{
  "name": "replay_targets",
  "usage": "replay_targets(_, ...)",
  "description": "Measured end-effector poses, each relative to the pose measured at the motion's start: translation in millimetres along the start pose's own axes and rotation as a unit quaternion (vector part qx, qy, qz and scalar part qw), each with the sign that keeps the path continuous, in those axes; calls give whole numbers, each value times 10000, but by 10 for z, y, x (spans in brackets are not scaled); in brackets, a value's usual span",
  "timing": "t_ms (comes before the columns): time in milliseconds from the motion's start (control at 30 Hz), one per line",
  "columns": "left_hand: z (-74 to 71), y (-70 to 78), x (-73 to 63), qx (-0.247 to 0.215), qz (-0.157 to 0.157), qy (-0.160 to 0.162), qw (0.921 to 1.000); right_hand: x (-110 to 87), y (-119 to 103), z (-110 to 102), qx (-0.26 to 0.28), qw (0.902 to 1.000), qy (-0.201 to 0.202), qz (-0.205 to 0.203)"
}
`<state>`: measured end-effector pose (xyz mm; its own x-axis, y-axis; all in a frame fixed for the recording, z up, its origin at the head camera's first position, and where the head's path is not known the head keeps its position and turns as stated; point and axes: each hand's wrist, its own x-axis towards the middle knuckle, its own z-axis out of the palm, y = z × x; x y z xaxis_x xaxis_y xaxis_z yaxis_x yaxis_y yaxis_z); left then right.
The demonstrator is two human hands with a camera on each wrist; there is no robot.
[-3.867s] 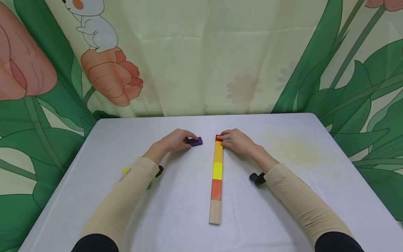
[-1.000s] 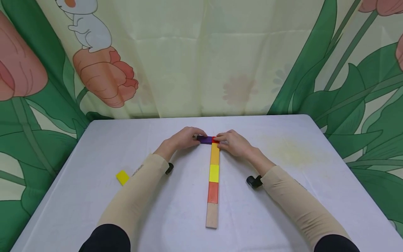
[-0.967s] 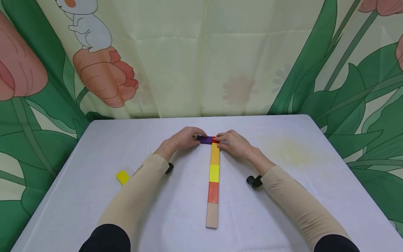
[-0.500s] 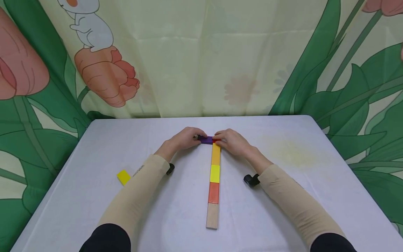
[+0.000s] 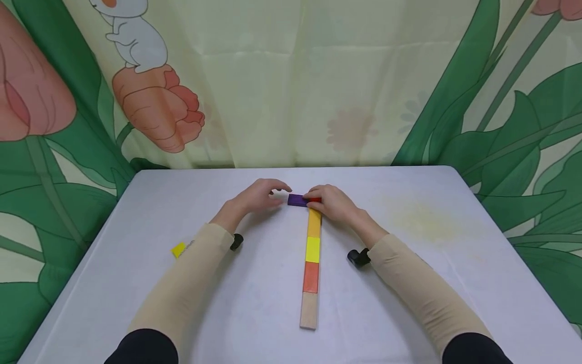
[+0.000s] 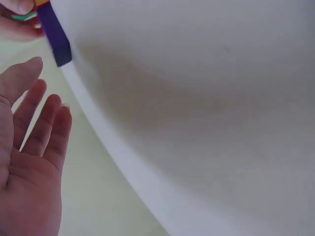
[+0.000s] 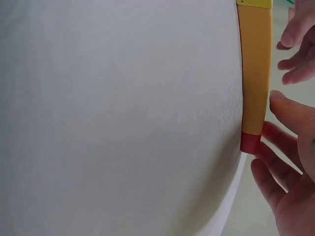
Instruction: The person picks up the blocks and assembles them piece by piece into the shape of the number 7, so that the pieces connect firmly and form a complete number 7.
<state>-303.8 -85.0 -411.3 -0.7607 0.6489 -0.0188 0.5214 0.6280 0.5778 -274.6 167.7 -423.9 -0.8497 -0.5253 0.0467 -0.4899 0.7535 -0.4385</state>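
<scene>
A straight row of flat blocks runs away from me on the white table: a bare wood block, a red-orange block, a yellow block, an orange block and a red block at the far end. A purple block lies crosswise, its right end against the red one. My left hand hovers just left of the purple block with its fingers straight and apart from it. My right hand rests straight fingers against the red block.
A loose yellow block lies on the left of the table, partly behind my left forearm. A patterned curtain hangs just beyond the table's far edge. Black wrist cameras sit under both forearms.
My left hand brought the purple block to the red end of the row, then let go and drew back a little to the left. My right hand stayed at the red block.
</scene>
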Motion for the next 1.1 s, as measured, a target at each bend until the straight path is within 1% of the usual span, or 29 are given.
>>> replay_targets(133, -93, 20, -108, 0, -4, 43, 10000, 18, -30, 7, -1, 9999, 0, 117)
replay_targets(267, -189, 75, -243, 14, 191, 186, 9996, 25, -41, 15, -75, 9997, 24, 219)
replay_targets(400, -288, 156, -424, 63, 410, 357, 9985, 24, -33, 23, -130, 9995, 64, 280)
replay_targets(500, -355, 192, -580, 121, 460, 519, 9975, 22, -27, 31, -104, 9995, 88, 271)
replay_targets(600, -395, 182, -726, 130, 457, 647, 9968, 24, -23, 37, -52, 9996, 103, 269)
replay_targets(733, -414, 128, -905, 123, 329, 688, 9970, 38, -29, 43, -27, 9997, 109, 237)
replay_targets(800, -407, 82, -1001, 90, 303, 716, 9969, 43, -40, 50, -29, 9997, 110, 206)
replay_targets(933, -400, -3, -1197, 50, 152, 769, 9969, 47, -68, 48, 13, 9996, 131, 250)
replay_targets(1100, -462, -76, -1462, 71, -264, 810, 9963, 51, -77, 31, 103, 9992, 157, 366)
